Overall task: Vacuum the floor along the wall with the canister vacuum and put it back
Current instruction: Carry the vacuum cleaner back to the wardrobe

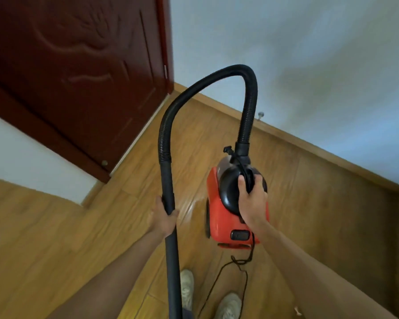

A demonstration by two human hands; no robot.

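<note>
left hand [165, 215] grips wand [168, 192] | right hand [251, 199] grips canister vacuum [217, 217] handle | hose [217, 74] arches overhead

There is one canister vacuum [237, 224], red with a black top. It has one ribbed black hose [207, 81], one straight black wand [171, 249] and one thin black cord [246, 278] with one plug [227, 148]. Two hands show: one left hand [165, 218] and one right hand [251, 200]. Two pale shoes [187, 286] are on the wooden floor [320, 203]. There is one dark red door [78, 65]. Two small metal knobs [260, 115] sit low down.
</note>
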